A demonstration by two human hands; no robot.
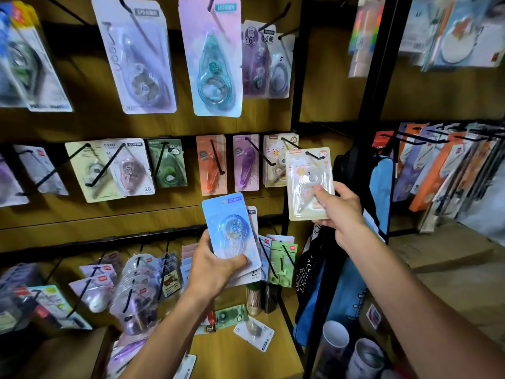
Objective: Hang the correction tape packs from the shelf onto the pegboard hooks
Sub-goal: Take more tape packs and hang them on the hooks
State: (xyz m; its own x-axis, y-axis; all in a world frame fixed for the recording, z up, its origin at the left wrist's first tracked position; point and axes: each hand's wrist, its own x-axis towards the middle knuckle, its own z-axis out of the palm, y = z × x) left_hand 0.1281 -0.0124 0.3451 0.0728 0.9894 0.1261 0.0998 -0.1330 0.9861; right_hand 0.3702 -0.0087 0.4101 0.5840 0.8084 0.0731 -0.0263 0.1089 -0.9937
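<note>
The right hand [337,207] pinches a cream pack [310,184] at centre right; it should level its hole onto the hook [314,155]. The left hand [211,269] grips blue packs [232,228].

Below my arms runs the wooden shelf [240,354], its yellow-brown board reaching from the cardboard box [68,354] on the left to the black upright post on the right. Several packs lie flat on it: a white pack [255,332] tilted near the middle, a green pack [231,315] just behind it, and a small red-and-brown pack [209,322] beside that one. Purple packs [123,354] lie heaped at the left by the box. At the back a jar of thin sticks [253,299] stands upright, with a dark can [270,298] just beside it.
</note>
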